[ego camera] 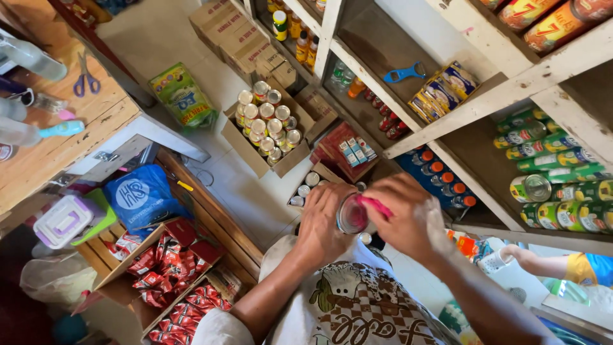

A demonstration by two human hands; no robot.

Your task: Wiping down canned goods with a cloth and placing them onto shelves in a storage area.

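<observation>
I hold a tin can in front of my chest, its round end turned up toward me. My left hand wraps around its side, fingers closed on it. My right hand pinches a pink marker whose tip rests on the can's end.

Just beyond my hands, on the pale tiled floor, stands an open cardboard box with a few can tops showing. Farther off sits a larger carton of cans, packed upright with silver lids. Between the two lies a red tray of small boxes. A green pouch leans near the carton.

To my right rise white wooden shelves: green-labelled cans lie on their sides in one bay, dark bottles with orange caps below the next, a blue opener and yellow packets above.

To my left a wooden counter carries scissors. Below it are a blue bag, a lilac-lidded tub and wooden crates of red sachets.

At the lower right, another person's arm in a yellow sleeve reaches in.
</observation>
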